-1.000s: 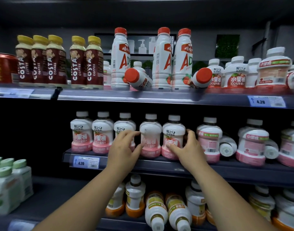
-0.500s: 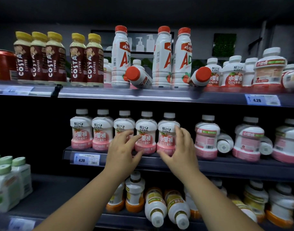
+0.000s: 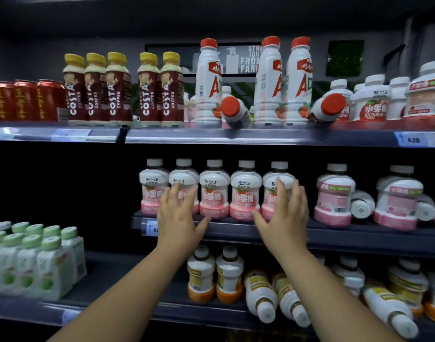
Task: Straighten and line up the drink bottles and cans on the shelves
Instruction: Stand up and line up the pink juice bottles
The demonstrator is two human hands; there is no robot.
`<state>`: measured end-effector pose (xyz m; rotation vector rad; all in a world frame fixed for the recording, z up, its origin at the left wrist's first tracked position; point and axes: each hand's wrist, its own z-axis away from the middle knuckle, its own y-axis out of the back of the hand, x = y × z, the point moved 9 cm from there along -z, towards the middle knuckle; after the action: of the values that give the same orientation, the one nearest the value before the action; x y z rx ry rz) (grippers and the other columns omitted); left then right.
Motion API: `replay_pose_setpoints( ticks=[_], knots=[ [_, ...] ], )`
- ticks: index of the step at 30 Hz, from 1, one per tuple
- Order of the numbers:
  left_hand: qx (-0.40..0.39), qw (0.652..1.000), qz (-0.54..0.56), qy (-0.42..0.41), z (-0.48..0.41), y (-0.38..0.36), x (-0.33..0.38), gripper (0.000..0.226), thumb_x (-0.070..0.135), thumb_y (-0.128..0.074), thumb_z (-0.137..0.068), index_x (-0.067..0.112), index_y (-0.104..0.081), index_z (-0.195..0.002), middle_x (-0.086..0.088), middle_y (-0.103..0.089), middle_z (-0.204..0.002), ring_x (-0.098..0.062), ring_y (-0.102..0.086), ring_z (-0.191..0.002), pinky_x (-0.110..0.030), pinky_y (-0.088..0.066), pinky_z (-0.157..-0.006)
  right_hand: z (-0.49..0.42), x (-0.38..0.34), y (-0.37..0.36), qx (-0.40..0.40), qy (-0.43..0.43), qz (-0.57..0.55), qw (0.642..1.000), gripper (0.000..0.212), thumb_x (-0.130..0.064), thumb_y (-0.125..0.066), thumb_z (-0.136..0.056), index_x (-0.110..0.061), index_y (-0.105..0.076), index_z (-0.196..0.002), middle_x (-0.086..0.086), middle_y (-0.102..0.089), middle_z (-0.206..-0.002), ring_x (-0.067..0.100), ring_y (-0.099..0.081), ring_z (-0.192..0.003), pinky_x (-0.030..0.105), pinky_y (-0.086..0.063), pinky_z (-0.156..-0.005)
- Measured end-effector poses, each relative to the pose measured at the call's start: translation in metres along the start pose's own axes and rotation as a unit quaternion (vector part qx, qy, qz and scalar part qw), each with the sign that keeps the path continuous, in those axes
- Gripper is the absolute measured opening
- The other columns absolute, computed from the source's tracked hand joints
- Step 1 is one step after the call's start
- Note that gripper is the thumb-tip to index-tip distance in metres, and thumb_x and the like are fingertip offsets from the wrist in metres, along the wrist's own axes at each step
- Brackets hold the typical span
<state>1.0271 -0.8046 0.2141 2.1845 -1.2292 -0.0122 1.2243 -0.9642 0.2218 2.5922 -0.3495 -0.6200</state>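
Note:
Several pink-and-white bottles (image 3: 214, 191) stand upright in an even row at the front of the middle shelf (image 3: 334, 236). My left hand (image 3: 180, 214) lies flat with fingers spread against the second bottle from the left. My right hand (image 3: 284, 212) rests open-palmed against the rightmost bottle of that row (image 3: 273, 183). Neither hand grips anything. Further right, two more pink bottles (image 3: 333, 196) stand apart, with toppled ones (image 3: 362, 206) lying behind them.
The top shelf holds red cans (image 3: 21, 101), brown coffee bottles (image 3: 117, 92), tall white red-capped bottles (image 3: 209, 82) and two fallen ones (image 3: 233, 111). Orange-based bottles (image 3: 201, 275) stand and lie tipped (image 3: 260, 297) on the bottom shelf. Green-capped bottles (image 3: 38, 257) sit at lower left.
The two bottles my hands were gripping now stand in line with the others. Both hands have opened, the left shifting left along the row. The camera has panned left.

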Motion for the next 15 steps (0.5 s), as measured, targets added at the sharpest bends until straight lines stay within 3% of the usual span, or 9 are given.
replay_pose_setpoints(
  ticks=[3, 5, 7, 10, 15],
  knots=[
    [-0.018, 1.000, 0.003, 0.025, -0.006, 0.002, -0.033, 0.082, 0.049, -0.075, -0.077, 0.033, -0.038, -0.148, -0.014, -0.018, -0.159, -0.039, -0.013, -0.147, -0.059, -0.027, -0.113, 0.017, -0.063, -0.028, -0.057, 0.136, 0.084, 0.985, 0.094, -0.058, -0.067, -0.080, -0.031, -0.017, -0.155, 0.017, -0.009, -0.164, 0.040, -0.001, -0.151, 0.057, -0.002, -0.119],
    [-0.042, 0.999, -0.021, -0.026, -0.005, -0.001, -0.040, 0.076, 0.053, -0.070, -0.077, 0.034, -0.044, -0.145, -0.014, -0.024, -0.158, -0.043, -0.016, -0.146, -0.062, -0.029, -0.109, 0.028, -0.098, -0.052, -0.112, 0.188, 0.126, 0.968, 0.091, -0.065, -0.054, -0.085, -0.036, -0.005, -0.156, 0.009, 0.015, -0.165, 0.037, 0.021, -0.149, 0.058, 0.012, -0.117],
    [-0.060, 0.993, -0.059, -0.087, -0.001, -0.006, -0.038, 0.071, 0.060, -0.059, -0.076, 0.031, -0.052, -0.140, -0.016, -0.033, -0.155, -0.047, -0.024, -0.142, -0.065, -0.032, -0.105, 0.034, -0.114, -0.071, -0.166, 0.176, 0.136, 0.961, 0.086, -0.065, -0.045, -0.090, -0.039, 0.004, -0.156, 0.005, 0.032, -0.160, 0.035, 0.037, -0.143, 0.060, 0.021, -0.113],
    [-0.065, 0.988, -0.077, -0.119, 0.002, -0.006, -0.040, 0.072, 0.063, -0.047, -0.076, 0.029, -0.053, -0.140, -0.016, -0.036, -0.154, -0.045, -0.028, -0.140, -0.065, -0.035, -0.105, 0.037, -0.117, -0.084, -0.197, 0.134, 0.149, 0.960, 0.084, -0.061, -0.043, -0.093, -0.038, 0.006, -0.156, 0.004, 0.041, -0.156, 0.036, 0.041, -0.140, 0.060, 0.024, -0.112],
    [-0.065, 0.990, -0.026, -0.122, -0.001, -0.005, -0.036, 0.071, 0.058, -0.052, -0.078, 0.029, -0.047, -0.143, -0.015, -0.030, -0.157, -0.040, -0.023, -0.144, -0.062, -0.031, -0.109, 0.039, -0.101, -0.078, -0.219, 0.105, 0.158, 0.957, 0.084, -0.056, -0.046, -0.095, -0.039, 0.009, -0.156, 0.005, 0.032, -0.161, 0.030, 0.035, -0.144, 0.057, 0.017, -0.117]
  ],
)
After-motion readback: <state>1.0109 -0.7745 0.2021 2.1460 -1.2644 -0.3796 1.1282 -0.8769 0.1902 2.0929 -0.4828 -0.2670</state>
